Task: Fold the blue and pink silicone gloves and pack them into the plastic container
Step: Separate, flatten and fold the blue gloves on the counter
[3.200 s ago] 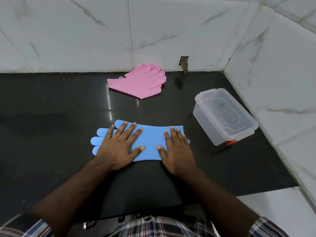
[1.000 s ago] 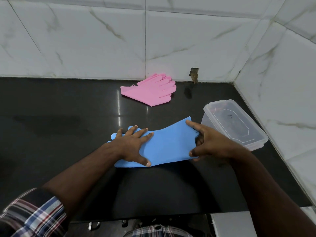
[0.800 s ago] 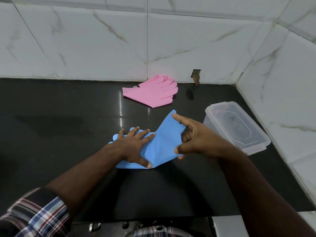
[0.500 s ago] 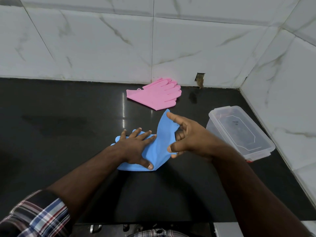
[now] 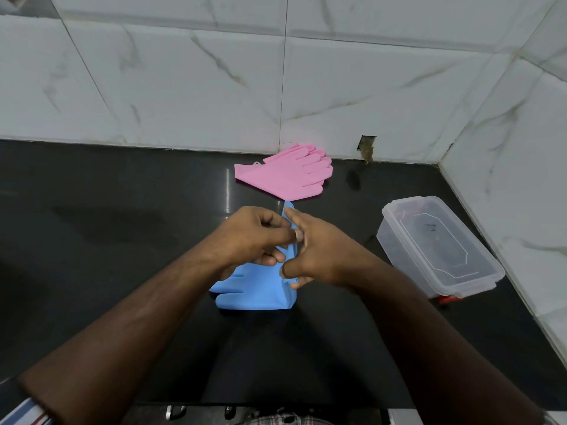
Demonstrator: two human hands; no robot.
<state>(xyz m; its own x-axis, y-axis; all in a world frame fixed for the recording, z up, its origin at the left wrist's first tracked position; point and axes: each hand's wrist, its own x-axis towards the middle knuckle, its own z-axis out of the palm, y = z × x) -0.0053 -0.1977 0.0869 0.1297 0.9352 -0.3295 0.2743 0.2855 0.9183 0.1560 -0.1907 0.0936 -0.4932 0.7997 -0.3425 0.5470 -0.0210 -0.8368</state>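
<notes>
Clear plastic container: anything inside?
Nothing pink or blue shows through the clear lidded plastic container; only dark countertop shows. Pink silicone gloves lie behind; the blue silicone glove is in both hands.

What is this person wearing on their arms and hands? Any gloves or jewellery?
Both hands, left hand and right hand, are bare: no gloves, rings or watch show. The forearms are bare too. A rolled-up plaid sleeve, striped in white, blue and red, shows at the left elbow.

Walls: white marble-veined tiles [image 5: 184, 78], joined in a corner at 2 o'clock.
Counter: glossy black slab [image 5: 92, 216]; a light streak is reflected at 12 o'clock.
Gap: small chipped hole [image 5: 367, 148] at 1 o'clock.
</notes>
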